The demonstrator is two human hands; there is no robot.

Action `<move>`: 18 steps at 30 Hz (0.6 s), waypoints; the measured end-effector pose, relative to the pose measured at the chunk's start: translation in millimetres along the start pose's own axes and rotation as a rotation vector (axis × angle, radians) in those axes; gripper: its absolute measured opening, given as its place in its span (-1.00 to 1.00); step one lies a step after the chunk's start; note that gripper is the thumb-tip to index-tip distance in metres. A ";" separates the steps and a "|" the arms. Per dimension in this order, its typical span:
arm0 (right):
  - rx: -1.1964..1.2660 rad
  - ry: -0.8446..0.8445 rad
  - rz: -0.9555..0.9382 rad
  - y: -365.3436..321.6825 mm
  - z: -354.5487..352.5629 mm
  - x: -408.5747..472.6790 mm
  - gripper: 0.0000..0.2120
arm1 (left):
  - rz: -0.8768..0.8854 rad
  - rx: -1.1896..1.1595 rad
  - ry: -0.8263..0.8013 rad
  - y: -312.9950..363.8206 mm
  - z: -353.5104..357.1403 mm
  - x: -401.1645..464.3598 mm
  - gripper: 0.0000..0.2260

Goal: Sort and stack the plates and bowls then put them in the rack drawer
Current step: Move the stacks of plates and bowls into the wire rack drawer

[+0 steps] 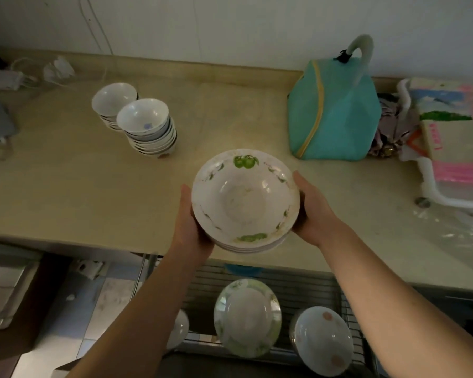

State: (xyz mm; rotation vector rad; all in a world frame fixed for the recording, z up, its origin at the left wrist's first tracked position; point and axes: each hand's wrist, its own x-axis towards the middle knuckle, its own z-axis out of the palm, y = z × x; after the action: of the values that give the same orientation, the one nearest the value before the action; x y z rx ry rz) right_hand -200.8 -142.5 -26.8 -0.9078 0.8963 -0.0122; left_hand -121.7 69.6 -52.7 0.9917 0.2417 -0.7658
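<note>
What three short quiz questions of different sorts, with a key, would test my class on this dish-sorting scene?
1. True or false: both hands grip the stack of deep plates.
2. Multiple choice: where do the two stacks of small bowls stand? A) in the rack drawer B) on the counter C) on the teal bag
3. Fill in: the fruit printed on the top plate's rim is coloured ____.

Key: 1 true, the left hand and right hand hold opposite sides. 2 B, on the counter. 3 green.

Both hands, left (190, 222) and right (313, 211), hold plate stack (244, 200) above counter (79, 186).
</note>
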 end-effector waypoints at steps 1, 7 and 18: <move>0.019 -0.011 0.002 4.9 -1.8 -6.2 -0.57 | 0.000 0.022 -0.002 0.0 -0.7 -4.4 -0.43; 0.103 0.038 -0.071 38.7 0.0 -53.0 -0.61 | -0.025 0.069 -0.008 3.7 2.8 -42.5 -0.43; 0.188 0.168 -0.047 123.6 -8.2 -177.9 -0.54 | -0.116 0.300 -0.151 5.6 -52.6 -138.5 -0.52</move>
State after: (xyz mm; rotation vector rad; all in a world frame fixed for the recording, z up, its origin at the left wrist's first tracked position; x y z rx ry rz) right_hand -364.6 -4.1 4.8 -0.7594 1.0112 -0.2128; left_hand -209.6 179.8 -6.7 1.2032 0.0533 -0.9988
